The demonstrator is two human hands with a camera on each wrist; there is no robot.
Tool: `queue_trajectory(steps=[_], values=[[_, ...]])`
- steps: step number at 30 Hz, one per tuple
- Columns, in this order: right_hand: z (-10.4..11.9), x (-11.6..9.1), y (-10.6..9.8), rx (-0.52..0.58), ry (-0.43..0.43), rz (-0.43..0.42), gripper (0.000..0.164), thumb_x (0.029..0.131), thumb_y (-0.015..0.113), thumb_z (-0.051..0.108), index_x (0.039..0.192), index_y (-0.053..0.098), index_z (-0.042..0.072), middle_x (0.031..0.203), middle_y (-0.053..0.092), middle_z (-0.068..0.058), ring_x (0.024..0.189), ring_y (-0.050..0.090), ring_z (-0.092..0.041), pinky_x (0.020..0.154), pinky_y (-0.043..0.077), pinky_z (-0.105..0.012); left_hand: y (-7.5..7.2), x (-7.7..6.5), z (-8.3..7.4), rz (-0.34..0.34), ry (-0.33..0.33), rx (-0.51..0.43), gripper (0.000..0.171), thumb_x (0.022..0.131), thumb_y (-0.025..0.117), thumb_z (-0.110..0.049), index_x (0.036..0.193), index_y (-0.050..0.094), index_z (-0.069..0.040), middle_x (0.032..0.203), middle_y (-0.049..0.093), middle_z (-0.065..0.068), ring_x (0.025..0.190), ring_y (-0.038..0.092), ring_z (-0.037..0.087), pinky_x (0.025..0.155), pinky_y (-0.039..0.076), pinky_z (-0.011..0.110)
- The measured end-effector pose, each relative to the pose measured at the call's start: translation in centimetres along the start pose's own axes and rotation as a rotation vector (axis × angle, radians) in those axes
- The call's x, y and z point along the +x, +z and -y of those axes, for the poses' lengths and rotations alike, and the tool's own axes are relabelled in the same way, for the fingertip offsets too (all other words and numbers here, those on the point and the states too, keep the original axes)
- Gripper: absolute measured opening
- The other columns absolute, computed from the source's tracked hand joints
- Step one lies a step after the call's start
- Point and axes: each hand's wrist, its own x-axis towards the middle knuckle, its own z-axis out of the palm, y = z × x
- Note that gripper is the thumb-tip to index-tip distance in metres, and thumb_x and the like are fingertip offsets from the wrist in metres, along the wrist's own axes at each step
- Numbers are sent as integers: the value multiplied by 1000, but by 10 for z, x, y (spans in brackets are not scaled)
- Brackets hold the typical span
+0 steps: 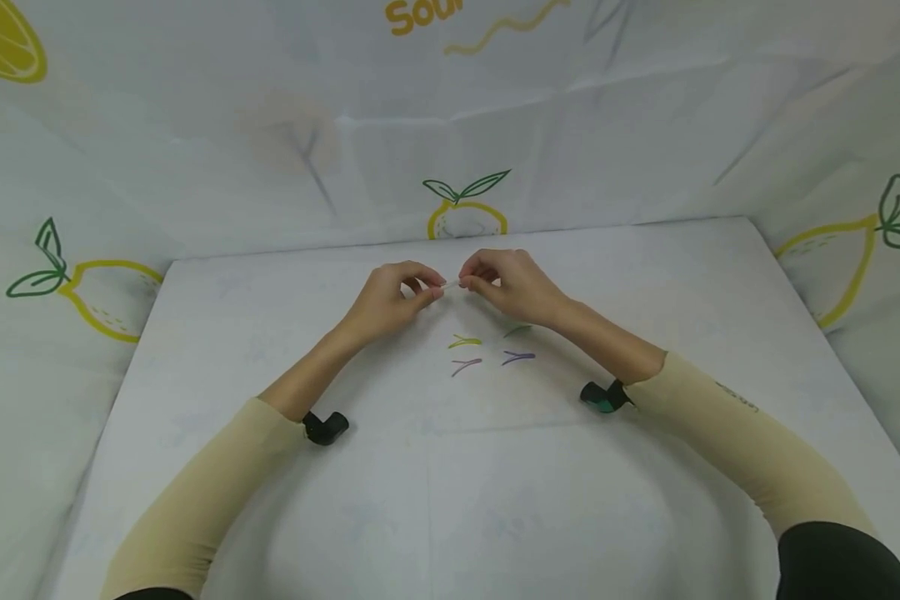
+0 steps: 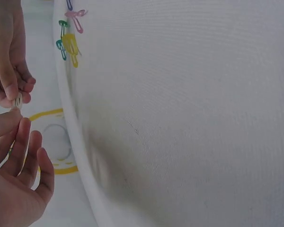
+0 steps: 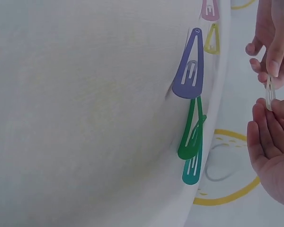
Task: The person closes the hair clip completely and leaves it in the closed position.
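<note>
A white snap hair clip [image 1: 451, 285] is stretched between the two hands, above the far part of the table. My left hand [image 1: 393, 300] pinches one end of it between thumb and fingertips. Pinching the other end is my right hand [image 1: 516, 286]. The right wrist view shows the clip's slotted frame [image 3: 270, 94] between the fingertips. Nearer to me on the table lie a yellow clip [image 1: 465, 341], a pink clip [image 1: 467, 365] and a purple clip [image 1: 518, 357]. A green clip [image 3: 191, 137] and a teal clip [image 3: 192, 171] overlap in the right wrist view, close to the right forearm.
White cloth covers the table [image 1: 495, 508]. Behind its far edge stands a white cloth backdrop [image 1: 270, 167] with lemon drawings [image 1: 467, 219]. Small black devices hang at the left wrist [image 1: 326, 427] and right wrist [image 1: 603, 397].
</note>
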Motion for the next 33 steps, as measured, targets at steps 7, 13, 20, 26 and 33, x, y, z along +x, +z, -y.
queue_trajectory(steps=[7, 13, 20, 26, 33], values=[[5, -1, -3, 22, -2, -35, 16, 105, 72, 11, 114, 78, 0, 110, 82, -18, 102, 79, -29, 99, 63, -45, -1, -1, -5, -44, 15, -24, 18, 103, 77, -18, 114, 81, -5, 111, 82, 10, 98, 72, 25, 80, 52, 32], [5, -1, -5, 79, 16, -36, 20, 106, 72, 15, 116, 79, 0, 107, 82, -19, 102, 80, -31, 99, 63, -47, -3, -2, -7, -76, 21, -52, 20, 104, 75, -17, 115, 80, -2, 109, 82, 12, 95, 73, 26, 78, 54, 33], [3, -3, -6, 143, 19, -36, 17, 106, 71, 12, 115, 80, 1, 108, 81, -21, 103, 79, -35, 99, 63, -45, -4, -1, -8, -59, -4, -64, 20, 105, 74, -17, 116, 80, -2, 108, 82, 12, 94, 73, 26, 71, 49, 26], [3, -4, -6, 178, 3, -31, 17, 106, 71, 12, 115, 80, 1, 108, 81, -22, 103, 78, -37, 97, 62, -43, -5, -2, -10, -52, -15, -82, 18, 104, 74, -13, 115, 79, 0, 107, 81, 15, 92, 71, 26, 75, 51, 28], [1, -4, -7, 181, -7, -22, 17, 106, 71, 12, 115, 80, 1, 108, 82, -21, 103, 79, -35, 99, 62, -44, -5, -1, -12, -37, -15, -80, 19, 105, 73, -14, 115, 79, 1, 107, 81, 15, 93, 69, 25, 79, 54, 31]])
